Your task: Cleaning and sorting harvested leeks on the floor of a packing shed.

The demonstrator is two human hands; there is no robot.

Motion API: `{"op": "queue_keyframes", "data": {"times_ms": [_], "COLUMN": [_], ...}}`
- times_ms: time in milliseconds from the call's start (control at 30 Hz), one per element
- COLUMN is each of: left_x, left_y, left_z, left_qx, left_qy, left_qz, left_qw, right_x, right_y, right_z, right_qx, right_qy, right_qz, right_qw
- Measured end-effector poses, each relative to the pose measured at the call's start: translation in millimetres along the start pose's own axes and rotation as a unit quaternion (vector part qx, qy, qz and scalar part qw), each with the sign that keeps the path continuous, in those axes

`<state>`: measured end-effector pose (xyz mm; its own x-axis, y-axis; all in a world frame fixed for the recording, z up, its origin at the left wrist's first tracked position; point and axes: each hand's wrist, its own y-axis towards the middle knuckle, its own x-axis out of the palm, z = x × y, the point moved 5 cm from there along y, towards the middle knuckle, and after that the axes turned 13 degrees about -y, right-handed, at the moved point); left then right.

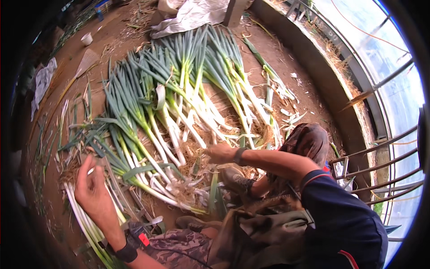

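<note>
Many long green onions (188, 80) with green leaves, white stalks and hairy roots lie spread on the dirt ground before me. At the lower left, my left hand (92, 188) is raised with curled, parted fingers above a second bunch of green onions (80, 215), whose roots point away from me. Whether it holds a small white thing is unclear. My right hand (220, 153) reaches over the root ends of the spread onions, near tangled roots and peelings (191, 161). It is blurred, and its grip is hidden.
Metal bars (379, 164) and a low concrete wall (309, 64) run along the right. A white sheet (195, 16) lies beyond the onions. A rake (85, 62) and a white cup (87, 39) are at the upper left. My shoe (235, 178) is beside the roots.
</note>
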<state>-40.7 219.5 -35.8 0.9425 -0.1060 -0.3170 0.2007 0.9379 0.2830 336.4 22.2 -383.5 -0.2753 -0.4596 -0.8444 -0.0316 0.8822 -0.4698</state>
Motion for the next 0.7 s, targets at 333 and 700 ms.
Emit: {"op": "queue_keyframes", "data": {"times_ms": [333,700], "left_x": [38.8,93.0], "left_y": [-7.3,8.3], "left_z": [-7.8,-10.3], "left_qx": [-0.017,-0.004], "left_qy": [0.129,0.149], "left_qz": [-0.035,-0.068], "left_qw": [0.991,0.987], "right_x": [43.9,32.0], "right_y": [23.0,68.2], "right_z": [156.0,130.6], "right_qx": [0.303,0.2], "right_qy": [0.077,0.187], "right_qz": [0.193,0.105], "right_qw": [0.93,0.956]}}
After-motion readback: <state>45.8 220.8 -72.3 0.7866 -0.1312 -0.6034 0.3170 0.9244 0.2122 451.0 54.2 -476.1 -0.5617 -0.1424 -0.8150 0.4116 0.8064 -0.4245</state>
